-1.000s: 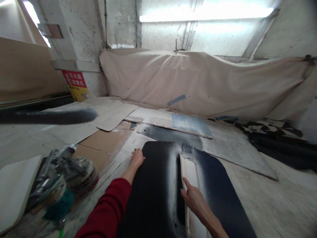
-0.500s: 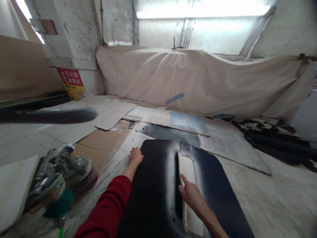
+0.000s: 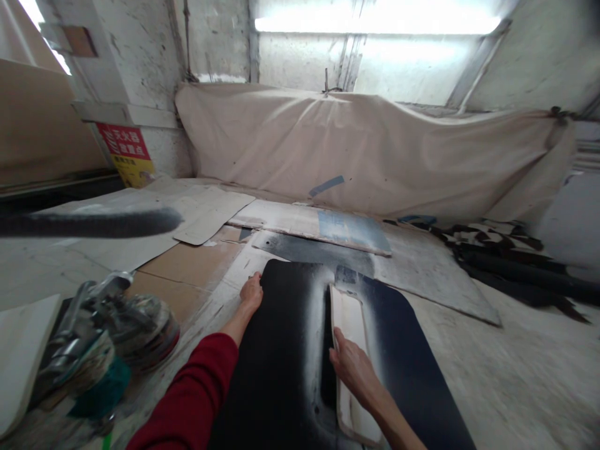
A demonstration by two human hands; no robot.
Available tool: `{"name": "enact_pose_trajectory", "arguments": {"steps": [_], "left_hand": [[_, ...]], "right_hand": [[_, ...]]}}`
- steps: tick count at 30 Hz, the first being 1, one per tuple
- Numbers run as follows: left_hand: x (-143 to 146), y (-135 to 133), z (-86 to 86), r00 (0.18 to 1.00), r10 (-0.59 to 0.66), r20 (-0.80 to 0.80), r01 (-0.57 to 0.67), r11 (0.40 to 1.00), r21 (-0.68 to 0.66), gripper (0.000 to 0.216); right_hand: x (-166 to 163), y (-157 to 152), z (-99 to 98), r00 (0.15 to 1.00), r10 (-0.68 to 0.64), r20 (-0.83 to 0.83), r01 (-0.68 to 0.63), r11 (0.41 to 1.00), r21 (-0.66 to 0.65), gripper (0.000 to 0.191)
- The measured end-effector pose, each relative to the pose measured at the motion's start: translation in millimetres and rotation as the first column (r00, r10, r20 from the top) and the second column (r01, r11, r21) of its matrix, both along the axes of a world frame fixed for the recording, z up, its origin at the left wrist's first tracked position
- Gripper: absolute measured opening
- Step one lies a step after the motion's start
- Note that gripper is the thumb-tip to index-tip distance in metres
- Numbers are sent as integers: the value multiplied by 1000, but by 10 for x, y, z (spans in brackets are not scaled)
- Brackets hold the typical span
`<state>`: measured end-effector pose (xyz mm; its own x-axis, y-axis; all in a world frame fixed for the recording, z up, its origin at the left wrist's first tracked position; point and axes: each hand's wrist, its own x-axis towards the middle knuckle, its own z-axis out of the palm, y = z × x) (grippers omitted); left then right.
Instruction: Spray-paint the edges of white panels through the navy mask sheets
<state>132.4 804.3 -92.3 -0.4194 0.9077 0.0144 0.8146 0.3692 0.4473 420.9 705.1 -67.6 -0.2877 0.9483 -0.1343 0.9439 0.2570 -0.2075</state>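
A large dark panel (image 3: 267,362), black on the left and dark blue on the right, lies in front of me. White overspray edges a long cut-out in its middle. A white rectangular piece (image 3: 354,412) with rounded corners sits at this cut-out, and a dark gap shows along its left side. My right hand (image 3: 354,362) is closed on the left edge of the white piece, near its middle. At the upper left edge of the dark panel, my left hand (image 3: 252,292) has its fingers curled round the rim; the fingertips are partly hidden.
Spray guns (image 3: 89,319) and paint-stained pots (image 3: 150,331) stand at the left, beside a white board (image 3: 23,356). Flat sheets (image 3: 435,284) lie behind the panel. Dark scraps (image 3: 506,262) are piled at the right. A beige cloth (image 3: 281,137) hangs along the back.
The whole view has shifted slightly, so things appear a little further left. Both hands keep their places on the panel and the white piece.
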Motion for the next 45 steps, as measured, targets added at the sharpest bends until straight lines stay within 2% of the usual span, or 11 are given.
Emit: {"name": "enact_pose_trajectory", "arguments": {"steps": [9, 18, 30, 38, 45], "left_hand": [[-63, 13, -211, 999, -4, 37, 2, 998, 62, 31], [-117, 51, -183, 997, -54, 55, 51, 997, 57, 31], [-211, 1, -206, 979, -180, 98, 174, 983, 63, 32], [-275, 13, -190, 967, -228, 114, 223, 973, 56, 32], [-306, 3, -202, 965, -242, 104, 239, 970, 48, 33]], "right_hand": [[-153, -8, -21, 996, -20, 83, 21, 1000, -21, 43], [-183, -17, 16, 995, -35, 96, 38, 999, -26, 42], [-194, -66, -8, 995, -40, 94, 36, 999, 36, 46], [-198, -85, 7, 994, -44, 100, 41, 998, 37, 41], [-28, -133, -87, 999, 51, -17, -50, 997, 59, 34]]}}
